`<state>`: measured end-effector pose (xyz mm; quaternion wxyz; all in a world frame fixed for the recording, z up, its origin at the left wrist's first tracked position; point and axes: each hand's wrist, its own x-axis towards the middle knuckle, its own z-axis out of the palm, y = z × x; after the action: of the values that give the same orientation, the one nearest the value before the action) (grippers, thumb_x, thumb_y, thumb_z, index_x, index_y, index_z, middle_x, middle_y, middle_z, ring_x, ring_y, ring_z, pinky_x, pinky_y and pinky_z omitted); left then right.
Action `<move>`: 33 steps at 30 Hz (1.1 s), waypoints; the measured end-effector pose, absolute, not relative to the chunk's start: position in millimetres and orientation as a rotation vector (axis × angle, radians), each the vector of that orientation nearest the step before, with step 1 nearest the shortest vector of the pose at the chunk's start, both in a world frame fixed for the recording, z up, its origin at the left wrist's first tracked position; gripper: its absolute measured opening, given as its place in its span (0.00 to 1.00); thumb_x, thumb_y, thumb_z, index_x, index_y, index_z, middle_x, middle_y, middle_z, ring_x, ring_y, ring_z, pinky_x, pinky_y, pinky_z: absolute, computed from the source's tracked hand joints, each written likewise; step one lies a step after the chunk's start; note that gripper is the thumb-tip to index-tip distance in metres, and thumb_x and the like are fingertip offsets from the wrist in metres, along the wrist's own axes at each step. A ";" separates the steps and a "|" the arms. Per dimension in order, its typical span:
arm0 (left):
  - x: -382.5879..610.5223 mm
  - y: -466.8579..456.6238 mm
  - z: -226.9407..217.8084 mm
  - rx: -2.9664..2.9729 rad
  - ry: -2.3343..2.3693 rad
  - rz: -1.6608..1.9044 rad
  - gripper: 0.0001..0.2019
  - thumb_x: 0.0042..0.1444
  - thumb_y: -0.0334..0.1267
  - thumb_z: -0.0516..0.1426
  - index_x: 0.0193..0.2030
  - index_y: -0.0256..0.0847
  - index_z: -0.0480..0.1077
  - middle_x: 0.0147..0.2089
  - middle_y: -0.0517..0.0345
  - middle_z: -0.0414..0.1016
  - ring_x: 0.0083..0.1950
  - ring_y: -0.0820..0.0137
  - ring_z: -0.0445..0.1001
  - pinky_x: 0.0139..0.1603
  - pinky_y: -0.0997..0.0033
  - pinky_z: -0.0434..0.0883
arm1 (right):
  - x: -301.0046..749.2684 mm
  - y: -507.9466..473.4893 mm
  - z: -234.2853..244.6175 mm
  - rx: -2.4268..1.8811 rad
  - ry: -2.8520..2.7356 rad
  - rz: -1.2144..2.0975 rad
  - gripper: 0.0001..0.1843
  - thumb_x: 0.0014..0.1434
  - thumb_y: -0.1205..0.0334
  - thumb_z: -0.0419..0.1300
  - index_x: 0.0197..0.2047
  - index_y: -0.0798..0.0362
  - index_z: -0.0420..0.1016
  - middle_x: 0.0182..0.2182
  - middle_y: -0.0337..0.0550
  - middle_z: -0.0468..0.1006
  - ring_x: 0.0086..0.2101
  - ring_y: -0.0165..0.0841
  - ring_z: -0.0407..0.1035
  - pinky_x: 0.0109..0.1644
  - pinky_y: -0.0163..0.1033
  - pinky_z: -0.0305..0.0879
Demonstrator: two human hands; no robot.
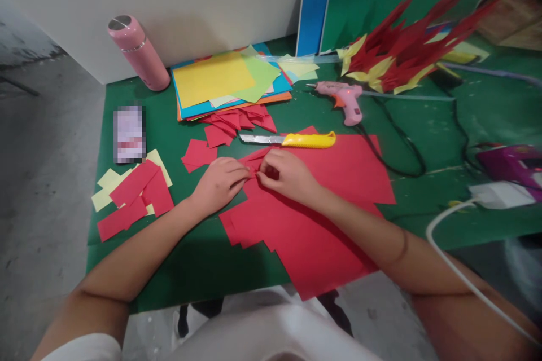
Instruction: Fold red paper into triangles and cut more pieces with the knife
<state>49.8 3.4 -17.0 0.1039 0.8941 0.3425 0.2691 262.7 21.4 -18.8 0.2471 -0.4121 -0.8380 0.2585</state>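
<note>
My left hand (222,181) and my right hand (285,174) meet near the middle of the table, both with fingers pinched on one small piece of red paper (253,173). Its exact shape is mostly hidden by my fingertips. Under my right hand and forearm lie large red paper sheets (330,248), overlapping, with stepped cut edges. Just beyond my hands rests a yellow utility knife (308,139), its blade out and pointing left. Folded red paper pieces (237,119) are heaped behind it, and a few more red pieces (199,154) lie beside my left hand.
Red and yellow paper strips (138,194) and a phone (129,134) lie at left. A pink bottle (139,53) stands behind, beside stacked coloured paper (212,79). A pink glue gun (345,98), its black cord, a red-and-yellow paper flame shape (406,45) and a white cable (449,211) occupy the right.
</note>
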 end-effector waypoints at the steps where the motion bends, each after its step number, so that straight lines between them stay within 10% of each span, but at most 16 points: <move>1: 49.8 3.1 -16.4 2.649 1.001 0.793 0.08 0.65 0.32 0.53 0.41 0.39 0.75 0.42 0.52 0.82 0.43 0.65 0.78 0.47 0.61 0.72 | 262.6 21.5 -18.5 -1.130 -2.287 0.705 0.10 0.56 0.67 0.58 0.26 0.50 0.61 0.25 0.39 0.68 0.29 0.32 0.62 0.33 0.38 0.56; 33: 46.9 -4.1 -11.2 2.803 0.976 0.626 0.11 0.64 0.31 0.54 0.47 0.39 0.76 0.47 0.49 0.79 0.45 0.64 0.74 0.50 0.57 0.71 | 262.4 22.4 -16.9 -1.164 -2.208 0.829 0.08 0.56 0.66 0.59 0.30 0.50 0.61 0.26 0.38 0.68 0.27 0.31 0.60 0.32 0.37 0.55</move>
<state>46.9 -4.1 -11.2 0.0539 0.9227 0.3213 0.2060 262.4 22.4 -16.9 0.2528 -0.4282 -0.8123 0.3048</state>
